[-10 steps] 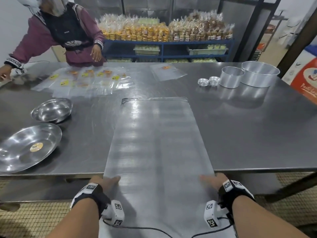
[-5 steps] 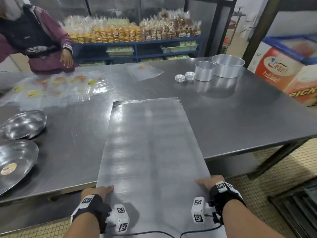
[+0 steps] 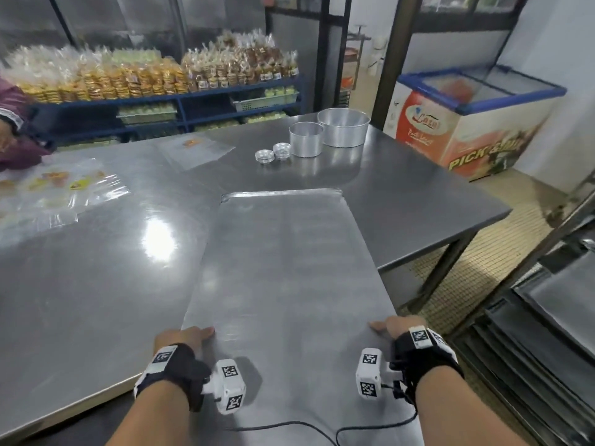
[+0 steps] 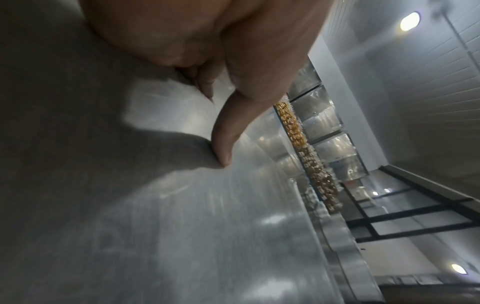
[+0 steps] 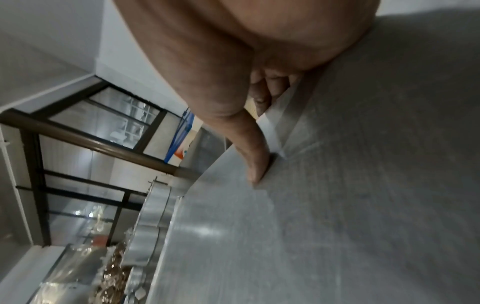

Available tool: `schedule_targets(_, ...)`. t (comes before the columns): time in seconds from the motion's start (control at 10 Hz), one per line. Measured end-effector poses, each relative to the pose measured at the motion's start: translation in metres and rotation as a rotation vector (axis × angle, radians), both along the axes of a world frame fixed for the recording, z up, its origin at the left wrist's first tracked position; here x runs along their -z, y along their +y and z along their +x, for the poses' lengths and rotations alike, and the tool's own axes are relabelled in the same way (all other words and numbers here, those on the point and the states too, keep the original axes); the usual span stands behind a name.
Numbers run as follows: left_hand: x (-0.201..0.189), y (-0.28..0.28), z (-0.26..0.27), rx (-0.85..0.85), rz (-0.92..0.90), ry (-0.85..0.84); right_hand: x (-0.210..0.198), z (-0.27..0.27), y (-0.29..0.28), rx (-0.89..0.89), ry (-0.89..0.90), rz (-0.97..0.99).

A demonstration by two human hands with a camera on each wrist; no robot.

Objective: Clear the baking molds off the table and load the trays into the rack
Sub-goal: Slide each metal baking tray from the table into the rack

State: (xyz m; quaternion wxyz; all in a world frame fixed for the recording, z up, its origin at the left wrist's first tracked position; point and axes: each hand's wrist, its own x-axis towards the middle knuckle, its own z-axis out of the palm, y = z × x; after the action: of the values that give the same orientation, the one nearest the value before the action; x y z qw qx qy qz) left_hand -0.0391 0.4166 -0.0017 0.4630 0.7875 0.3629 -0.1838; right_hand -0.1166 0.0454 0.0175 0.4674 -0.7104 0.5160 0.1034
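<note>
A long flat metal tray (image 3: 283,268) juts out past the front edge of the steel table (image 3: 96,284). My left hand (image 3: 183,336) grips the tray's left edge near its close end, thumb on top (image 4: 223,144) and fingers curled underneath. My right hand (image 3: 391,326) grips the right edge the same way, thumb (image 5: 255,162) on top. At the table's far right stand two round baking molds, a small one (image 3: 306,139) and a large one (image 3: 343,127), with two stacks of tiny tart molds (image 3: 273,152) beside them.
A rack holding dark trays (image 3: 547,333) stands at the right, low down. A chest freezer (image 3: 467,120) sits behind it. Clear plastic bags (image 3: 61,188) lie at the table's left by another person's sleeve (image 3: 13,123). Shelves of packed goods (image 3: 154,75) line the back.
The view has swung to the right and the tray's far end with it, bringing the rack and freezer into sight; the bowls at the left have left the frame. Both hands keep their hold.
</note>
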Motion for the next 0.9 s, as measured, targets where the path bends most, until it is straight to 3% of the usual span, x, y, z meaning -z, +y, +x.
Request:
schedule_targets(0.1,-0.01,-0.035,0.014,0.093,0.028,0.036,-0.006,-0.013,-0.03,0.056,-0.007,-0.049)
schedule_targets(0.2,-0.017,-0.06,0.018,0.146,-0.016,-0.068,-0.021,-0.033,-0.046,0.179,-0.095,0.019)
schedule_targets(0.3,-0.025,-0.088,0.029,0.198,-0.051,-0.073,-0.034,-0.059,-0.062,0.204,-0.023,-0.067)
schedule_targets(0.5,-0.045,-0.135,0.055,0.421,-0.07,-0.114,-0.044,-0.106,-0.075,0.423,-0.091,-0.047)
schedule_targets(0.7,-0.082,-0.175,0.062,0.649,-0.057,-0.217,-0.07,-0.157,-0.054,0.626,-0.151,-0.131)
schedule_targets(0.9,-0.118,-0.216,0.057,0.769,-0.17,-0.23,-0.102,-0.215,-0.024,0.869,-0.213,-0.245)
